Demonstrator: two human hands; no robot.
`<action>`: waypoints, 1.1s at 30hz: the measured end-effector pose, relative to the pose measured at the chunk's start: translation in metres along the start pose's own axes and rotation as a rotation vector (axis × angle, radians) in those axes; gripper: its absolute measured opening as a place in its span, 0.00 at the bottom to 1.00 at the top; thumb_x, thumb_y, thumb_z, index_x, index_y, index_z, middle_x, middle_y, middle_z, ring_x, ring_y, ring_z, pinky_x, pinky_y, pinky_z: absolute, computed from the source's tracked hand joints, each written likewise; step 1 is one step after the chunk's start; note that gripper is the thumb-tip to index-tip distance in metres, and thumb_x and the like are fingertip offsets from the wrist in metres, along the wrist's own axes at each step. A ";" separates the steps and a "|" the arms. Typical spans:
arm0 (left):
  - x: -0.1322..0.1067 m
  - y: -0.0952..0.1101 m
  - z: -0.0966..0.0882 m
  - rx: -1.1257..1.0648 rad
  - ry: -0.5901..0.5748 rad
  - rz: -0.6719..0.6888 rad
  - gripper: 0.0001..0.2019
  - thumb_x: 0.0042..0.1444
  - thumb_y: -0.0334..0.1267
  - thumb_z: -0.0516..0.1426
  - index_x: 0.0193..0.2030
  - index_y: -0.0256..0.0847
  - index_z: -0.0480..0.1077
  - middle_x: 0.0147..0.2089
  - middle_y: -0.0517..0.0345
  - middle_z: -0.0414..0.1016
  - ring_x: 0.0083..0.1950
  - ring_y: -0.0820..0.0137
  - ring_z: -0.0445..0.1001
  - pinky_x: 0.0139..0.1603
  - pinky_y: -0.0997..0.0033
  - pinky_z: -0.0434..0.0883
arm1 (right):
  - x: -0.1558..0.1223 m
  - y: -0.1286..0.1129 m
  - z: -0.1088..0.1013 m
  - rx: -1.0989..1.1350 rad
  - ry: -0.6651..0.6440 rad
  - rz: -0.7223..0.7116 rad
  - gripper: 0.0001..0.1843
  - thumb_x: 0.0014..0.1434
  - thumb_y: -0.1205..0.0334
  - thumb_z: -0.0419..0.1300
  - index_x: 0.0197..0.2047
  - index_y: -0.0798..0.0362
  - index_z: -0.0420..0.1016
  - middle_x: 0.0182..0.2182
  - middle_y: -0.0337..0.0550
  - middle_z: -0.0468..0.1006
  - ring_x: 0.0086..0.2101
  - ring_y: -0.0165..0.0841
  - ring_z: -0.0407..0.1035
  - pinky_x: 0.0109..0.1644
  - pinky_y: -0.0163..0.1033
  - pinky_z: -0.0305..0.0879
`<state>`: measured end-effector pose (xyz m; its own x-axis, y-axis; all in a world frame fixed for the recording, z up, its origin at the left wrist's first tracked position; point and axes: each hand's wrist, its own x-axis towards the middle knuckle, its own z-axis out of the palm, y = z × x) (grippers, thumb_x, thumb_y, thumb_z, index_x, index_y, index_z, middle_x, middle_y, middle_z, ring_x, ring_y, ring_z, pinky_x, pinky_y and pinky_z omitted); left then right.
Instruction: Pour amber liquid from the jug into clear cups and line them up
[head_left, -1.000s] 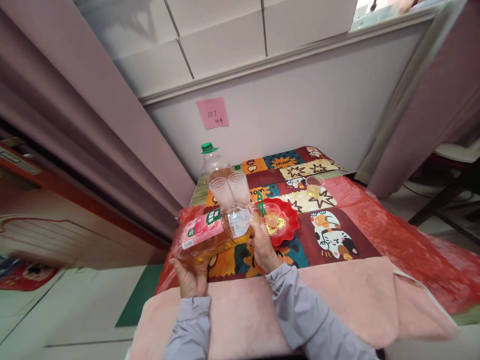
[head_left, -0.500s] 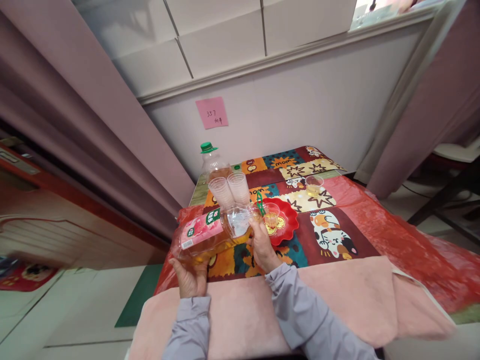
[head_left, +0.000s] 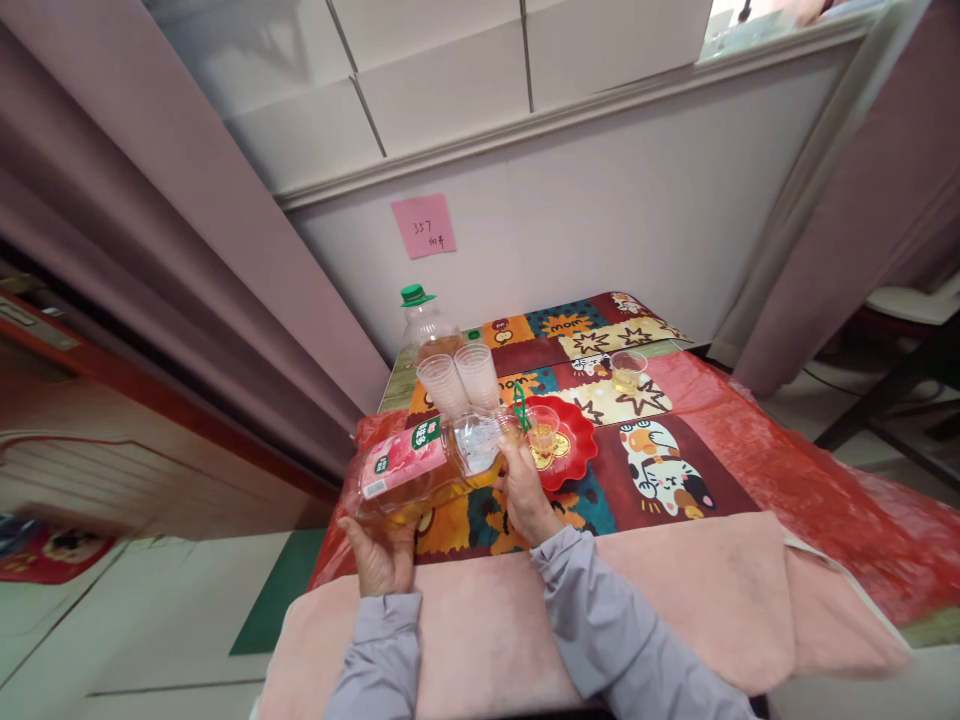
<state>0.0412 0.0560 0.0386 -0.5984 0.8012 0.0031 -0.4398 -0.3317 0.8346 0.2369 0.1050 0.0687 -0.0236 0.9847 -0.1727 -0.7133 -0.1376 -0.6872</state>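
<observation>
Holding the bottle [head_left: 427,465] sideways over the surface [head_left: 675,470], we curl the fingers of our left hand [head_left: 380,560] under its base and close our right hand [head_left: 525,495] round its neck, beside the cup [head_left: 543,428] on the plate [head_left: 581,442].

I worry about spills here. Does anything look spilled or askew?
Nothing stands out. The bottle is tilted in the left hand and right hand, mouth at the cup on the red plate; no puddle shows on the tablecloth.

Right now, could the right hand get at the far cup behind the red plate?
Likely yes, once freed: the right hand grips the tilted bottle, and only the low red plate lies toward the far cup.
</observation>
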 end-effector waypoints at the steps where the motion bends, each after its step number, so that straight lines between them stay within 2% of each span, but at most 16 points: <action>1: 0.000 0.000 0.000 -0.003 -0.001 -0.001 0.43 0.41 0.74 0.66 0.61 0.51 0.77 0.72 0.50 0.70 0.69 0.49 0.71 0.56 0.54 0.80 | 0.000 -0.001 0.000 0.001 0.000 -0.005 0.28 0.58 0.46 0.64 0.59 0.45 0.73 0.57 0.42 0.81 0.57 0.41 0.75 0.42 0.37 0.78; 5: 0.000 0.000 0.000 -0.029 0.014 -0.002 0.42 0.46 0.74 0.63 0.62 0.49 0.76 0.71 0.49 0.71 0.70 0.48 0.70 0.56 0.52 0.80 | -0.001 -0.002 0.001 -0.004 0.009 -0.022 0.25 0.57 0.46 0.65 0.56 0.46 0.75 0.52 0.42 0.83 0.54 0.40 0.77 0.40 0.36 0.78; 9: -0.002 0.002 0.001 0.002 0.003 -0.017 0.43 0.43 0.74 0.65 0.62 0.52 0.75 0.73 0.52 0.69 0.72 0.48 0.67 0.56 0.52 0.80 | -0.001 -0.001 0.000 -0.022 0.028 -0.018 0.25 0.57 0.45 0.65 0.55 0.47 0.76 0.49 0.43 0.84 0.50 0.40 0.78 0.35 0.34 0.75; 12: -0.003 0.003 0.002 0.026 -0.011 -0.021 0.43 0.42 0.74 0.65 0.63 0.54 0.75 0.76 0.53 0.65 0.75 0.47 0.62 0.56 0.53 0.81 | -0.001 0.000 -0.001 -0.014 0.022 -0.005 0.25 0.57 0.46 0.65 0.55 0.47 0.75 0.52 0.43 0.83 0.53 0.40 0.77 0.38 0.34 0.77; 15: -0.002 0.003 0.003 0.020 0.013 -0.019 0.45 0.40 0.75 0.65 0.62 0.52 0.76 0.75 0.51 0.65 0.75 0.45 0.62 0.54 0.52 0.81 | -0.001 0.000 0.000 0.000 0.013 -0.003 0.25 0.58 0.46 0.65 0.56 0.46 0.74 0.55 0.42 0.82 0.56 0.40 0.76 0.43 0.36 0.78; 20: -0.002 0.003 0.004 0.023 0.009 -0.023 0.42 0.41 0.74 0.65 0.60 0.55 0.77 0.73 0.55 0.69 0.73 0.47 0.66 0.55 0.53 0.81 | -0.001 -0.001 0.001 -0.023 0.019 -0.032 0.24 0.58 0.46 0.64 0.54 0.46 0.75 0.51 0.42 0.84 0.55 0.42 0.77 0.43 0.39 0.79; 27: -0.004 0.002 0.007 -0.005 0.040 -0.016 0.44 0.41 0.74 0.66 0.61 0.51 0.77 0.74 0.51 0.67 0.75 0.45 0.62 0.55 0.53 0.81 | 0.000 0.000 0.000 0.000 0.004 -0.058 0.21 0.59 0.47 0.65 0.53 0.46 0.76 0.51 0.41 0.84 0.59 0.40 0.74 0.50 0.40 0.78; 33: -0.003 0.003 0.007 -0.013 0.052 -0.026 0.40 0.45 0.73 0.64 0.59 0.52 0.77 0.72 0.50 0.70 0.74 0.45 0.64 0.57 0.51 0.79 | 0.001 0.004 -0.002 0.006 0.027 0.002 0.21 0.58 0.45 0.65 0.52 0.46 0.75 0.49 0.40 0.84 0.54 0.39 0.77 0.45 0.39 0.79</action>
<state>0.0466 0.0560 0.0452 -0.6203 0.7829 -0.0475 -0.4640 -0.3175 0.8270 0.2355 0.1054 0.0646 -0.0059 0.9811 -0.1932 -0.7175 -0.1387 -0.6826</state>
